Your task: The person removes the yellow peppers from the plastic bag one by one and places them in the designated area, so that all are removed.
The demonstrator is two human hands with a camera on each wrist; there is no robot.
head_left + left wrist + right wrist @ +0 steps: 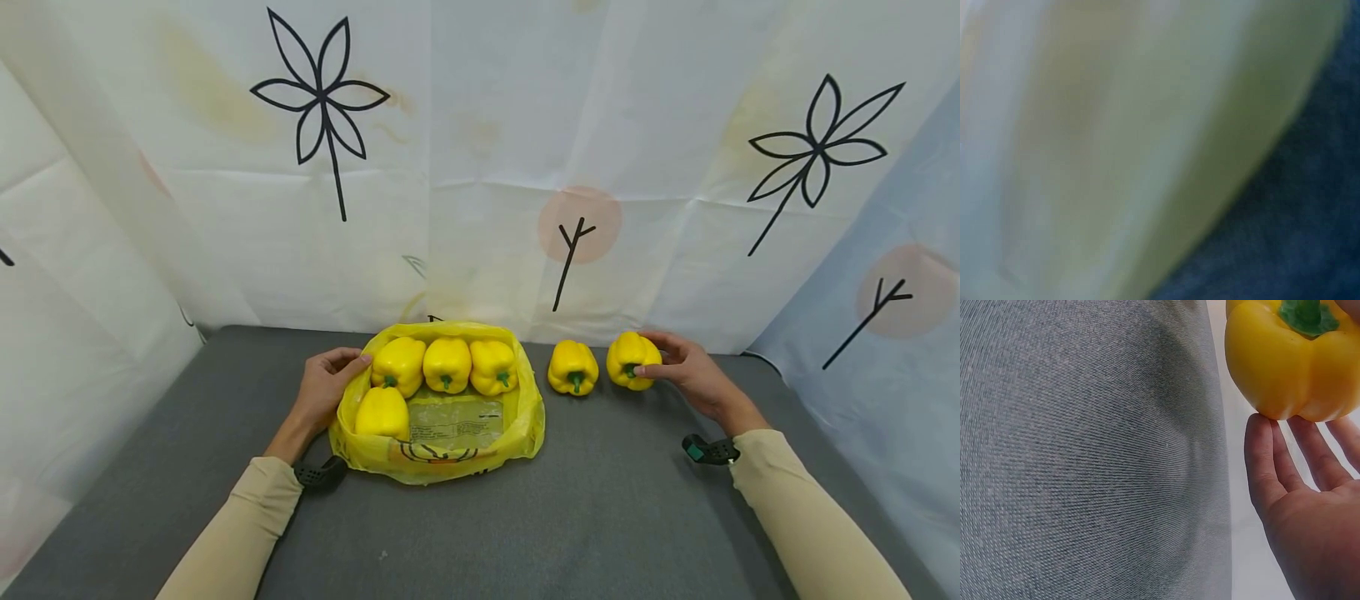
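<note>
A yellow plastic bag lies spread wide with its rim rolled down. Inside, a row of yellow bell peppers lines the back, and another yellow bell pepper sits at the front left. My left hand pinches the bag's left rim; blurred, pale yellow-green plastic fills most of the left wrist view. With thumb and fingertips, my right hand grips a yellow bell pepper by its right side, stem toward me. In the right wrist view this pepper hangs over the fingertips, above the cloth's far edge.
One more yellow bell pepper stands between the bag and the gripped one. Dark grey cloth covers the table. Behind it hangs a white curtain with black leaf drawings, close to the table's back edge.
</note>
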